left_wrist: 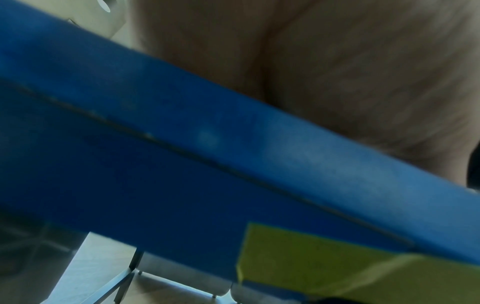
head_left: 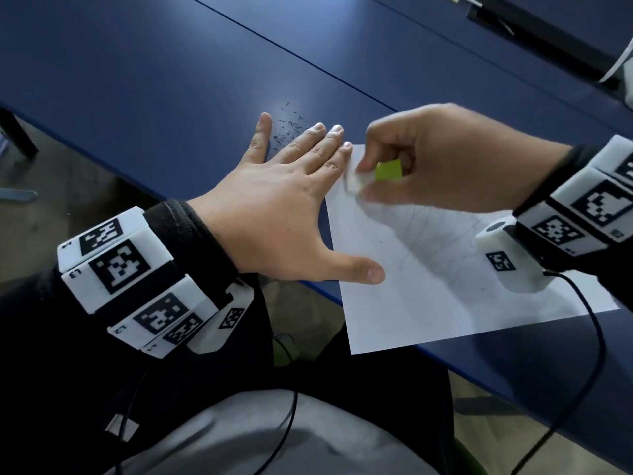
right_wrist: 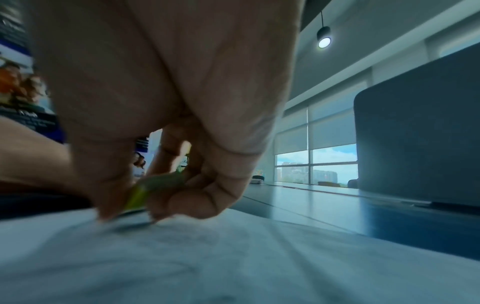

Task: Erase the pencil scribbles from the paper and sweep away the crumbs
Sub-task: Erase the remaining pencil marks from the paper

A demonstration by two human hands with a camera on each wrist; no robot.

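A white sheet of paper (head_left: 428,296) lies at the near edge of the blue table (head_left: 171,70), with faint pencil scribbles (head_left: 431,228) across its middle. My left hand (head_left: 291,200) lies flat with straight, spread fingers; its thumb and fingertips press the paper's left edge. My right hand (head_left: 428,166) pinches a white eraser in a green sleeve (head_left: 376,174) and holds its white end on the paper's far left corner. In the right wrist view the green eraser (right_wrist: 153,189) sits between my curled fingers, down on the paper (right_wrist: 233,257). Dark crumbs (head_left: 287,126) lie on the table beyond my left fingers.
The table's near edge (head_left: 322,289) runs diagonally under my left palm, and the paper overhangs it. A dark object (head_left: 548,36) sits at the far right of the table. Wrist-camera cables (head_left: 589,337) hang over the edge. A grey partition (right_wrist: 420,148) stands to the right.
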